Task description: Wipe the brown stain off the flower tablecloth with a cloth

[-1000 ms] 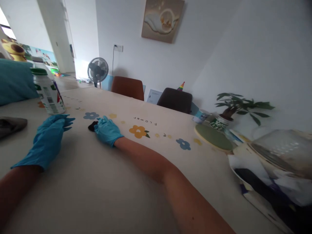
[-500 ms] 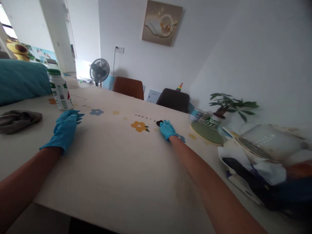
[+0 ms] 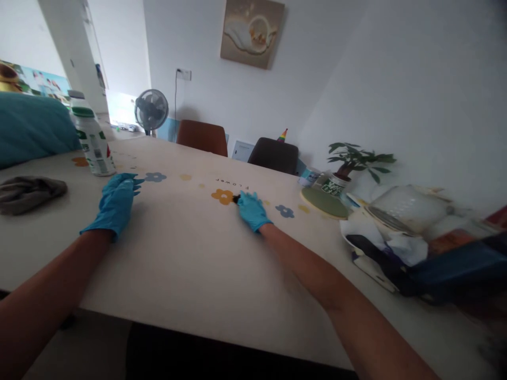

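Observation:
My right hand (image 3: 252, 211), in a blue glove, presses on the white table cover (image 3: 190, 248) beside an orange printed flower. Its fingers are over a small dark object (image 3: 236, 199), mostly hidden, whose kind I cannot make out. My left hand (image 3: 118, 203), also gloved in blue, rests on the cover with fingers stretched forward and nothing visible in it. Just beyond it stands a white plastic bottle (image 3: 95, 145) with green bands. A crumpled grey-brown cloth (image 3: 31, 194) lies to its left.
On the right are a round green mat (image 3: 322, 205), a potted plant (image 3: 336, 183), a clear plastic cover (image 3: 407, 208) and a pile of mixed items with a dark blue box (image 3: 459, 269). Two chairs, brown (image 3: 202, 137) and dark (image 3: 274, 154), stand across the table.
My right hand has slid left along the cover with the dark object, up to the orange flower. My left hand stays near the bottle. The view has shifted slightly.

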Tool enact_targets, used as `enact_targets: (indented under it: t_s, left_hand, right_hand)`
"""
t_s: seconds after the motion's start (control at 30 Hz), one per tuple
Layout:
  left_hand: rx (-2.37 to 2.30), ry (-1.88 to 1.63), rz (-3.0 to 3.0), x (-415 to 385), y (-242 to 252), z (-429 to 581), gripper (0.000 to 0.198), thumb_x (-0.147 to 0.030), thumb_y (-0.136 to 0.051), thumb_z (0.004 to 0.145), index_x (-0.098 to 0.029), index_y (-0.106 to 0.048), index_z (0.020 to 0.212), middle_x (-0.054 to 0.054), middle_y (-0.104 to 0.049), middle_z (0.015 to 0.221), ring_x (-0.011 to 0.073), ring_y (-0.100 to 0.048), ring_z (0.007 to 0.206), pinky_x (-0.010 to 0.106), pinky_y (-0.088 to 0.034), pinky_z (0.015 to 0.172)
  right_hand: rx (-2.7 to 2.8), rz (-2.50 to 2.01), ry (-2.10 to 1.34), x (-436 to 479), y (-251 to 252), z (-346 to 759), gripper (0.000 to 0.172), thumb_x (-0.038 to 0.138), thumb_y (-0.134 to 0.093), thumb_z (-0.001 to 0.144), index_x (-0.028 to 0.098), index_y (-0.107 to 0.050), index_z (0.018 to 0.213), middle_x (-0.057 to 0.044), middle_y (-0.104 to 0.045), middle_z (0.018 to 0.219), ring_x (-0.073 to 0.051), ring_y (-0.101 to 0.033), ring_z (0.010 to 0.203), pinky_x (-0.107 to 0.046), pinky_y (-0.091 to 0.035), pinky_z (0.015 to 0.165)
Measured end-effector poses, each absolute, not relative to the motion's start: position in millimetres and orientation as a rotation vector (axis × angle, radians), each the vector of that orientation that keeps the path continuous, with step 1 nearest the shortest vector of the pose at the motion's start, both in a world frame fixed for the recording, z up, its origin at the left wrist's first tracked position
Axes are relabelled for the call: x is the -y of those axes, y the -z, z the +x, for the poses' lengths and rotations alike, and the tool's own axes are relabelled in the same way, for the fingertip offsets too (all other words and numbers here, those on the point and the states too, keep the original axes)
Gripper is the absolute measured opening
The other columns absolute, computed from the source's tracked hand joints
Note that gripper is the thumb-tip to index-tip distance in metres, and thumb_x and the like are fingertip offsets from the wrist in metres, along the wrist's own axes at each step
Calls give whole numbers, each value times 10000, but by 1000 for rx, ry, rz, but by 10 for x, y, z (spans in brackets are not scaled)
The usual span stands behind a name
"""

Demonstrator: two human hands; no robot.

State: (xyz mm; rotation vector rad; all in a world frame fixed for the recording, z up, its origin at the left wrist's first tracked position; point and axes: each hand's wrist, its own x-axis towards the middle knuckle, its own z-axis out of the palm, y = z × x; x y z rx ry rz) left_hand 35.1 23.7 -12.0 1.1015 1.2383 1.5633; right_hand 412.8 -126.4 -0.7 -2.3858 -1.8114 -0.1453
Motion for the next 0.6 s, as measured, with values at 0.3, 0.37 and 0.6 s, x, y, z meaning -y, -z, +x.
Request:
enact_targets:
  t_s: [0.3, 0.37, 0.6]
  left_hand:
    - [-1249, -1575, 1130, -404, 237, 257, 264, -154, -604, 954, -181, -761, 1165, 114, -857, 1085, 241, -842, 1046, 437, -757, 1135]
    - [-1247, -1570, 1145, -430, 249, 232, 254, -151, -606, 966, -178, -747, 1174, 110, -851, 1065, 234, -840, 1045, 386, -744, 1068]
    - [-1263, -1560, 1127, -487, 176, 228, 189, -63, -510, 1032, -198, -634, 1081, 31, -702, 964, 204, -846, 1041, 385, -720, 1108]
  right_hand:
    - [2225, -1939, -14, 1116, -56, 2050, 369, 418, -606, 1361, 339, -884, 1590, 3, -857, 1760, -327, -727, 1719, -507, -609, 1435]
    - [2240, -1840, -24, 1191, -14, 1918, 353, 403, -619, 1353, 378, -918, 1540, 31, -866, 1751, -310, -744, 1718, -455, -597, 1446]
    - [2068, -1826, -157, 1737, 158, 2708, 549, 128, -740, 1235, 350, -895, 1713, 14, -777, 1871, -316, -679, 1824, -457, -472, 1583]
